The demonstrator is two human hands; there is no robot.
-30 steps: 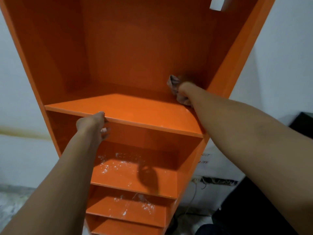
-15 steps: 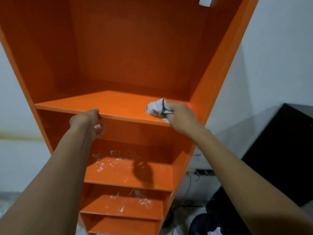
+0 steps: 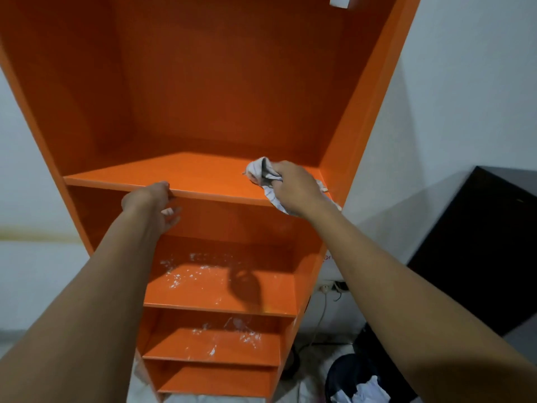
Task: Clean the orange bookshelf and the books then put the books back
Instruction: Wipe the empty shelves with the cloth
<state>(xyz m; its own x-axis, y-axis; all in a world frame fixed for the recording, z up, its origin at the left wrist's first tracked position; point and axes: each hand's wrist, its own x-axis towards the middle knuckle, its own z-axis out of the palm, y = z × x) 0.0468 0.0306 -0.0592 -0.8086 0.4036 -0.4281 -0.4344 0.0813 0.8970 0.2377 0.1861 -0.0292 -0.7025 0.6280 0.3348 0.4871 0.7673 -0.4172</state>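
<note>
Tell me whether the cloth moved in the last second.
Yes. The cloth came forward from the back right corner of the shelf toward its front edge.

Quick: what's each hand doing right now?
Left hand: grips the shelf at its front edge.
Right hand: holds the cloth, pressed on that shelf.

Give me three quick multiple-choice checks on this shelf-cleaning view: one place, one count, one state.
1. Where is the cloth? A upper shelf, right side; B floor; C lowest shelf.
2. How many shelves show white specks? A none; B two; C five.
3. The left hand? A grips the upper shelf's front edge; B holds a book; C hangs free.
A: the right hand holds it there. B: second shelf and third shelf are speckled. A: its fingers curl at that edge.
</note>
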